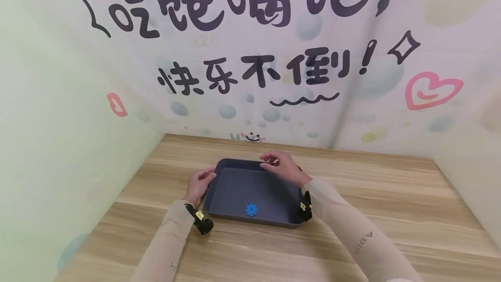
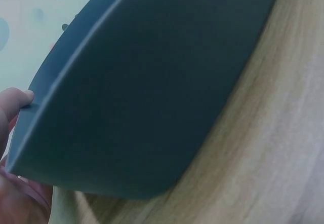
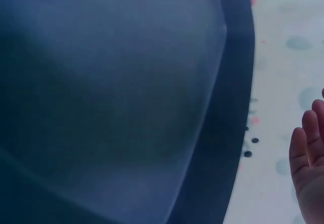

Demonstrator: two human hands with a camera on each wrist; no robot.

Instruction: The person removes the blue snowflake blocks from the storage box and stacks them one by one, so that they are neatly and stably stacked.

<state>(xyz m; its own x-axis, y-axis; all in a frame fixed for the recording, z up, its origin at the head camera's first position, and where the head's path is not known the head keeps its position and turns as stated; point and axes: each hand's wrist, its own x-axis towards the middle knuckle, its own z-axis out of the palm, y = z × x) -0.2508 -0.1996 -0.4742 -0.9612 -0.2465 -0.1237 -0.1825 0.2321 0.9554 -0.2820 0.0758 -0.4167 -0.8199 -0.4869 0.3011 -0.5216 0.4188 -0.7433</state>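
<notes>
A dark grey rectangular tray (image 1: 238,188) sits on the wooden table. My left hand (image 1: 198,184) pinches its left rim, the thumb over the edge and the fingers outside, as the left wrist view shows with the thumb (image 2: 17,101) on the rim. Inside the tray, by the near wall, lies a small blue notched disc (image 1: 251,209) like a flat gear. Over the far right part of the tray hovers my right hand (image 1: 285,169), fingers loosely bent with nothing between them. In the right wrist view the right fingers (image 3: 309,153) appear beyond the tray's rim.
The table (image 1: 372,195) has light wood grain. Behind it hangs a white cloth (image 1: 250,112) printed with large dark characters, bubbles and a pink heart. A pale wall (image 1: 58,121) closes off the left side. Black wrist cameras sit on both wrists.
</notes>
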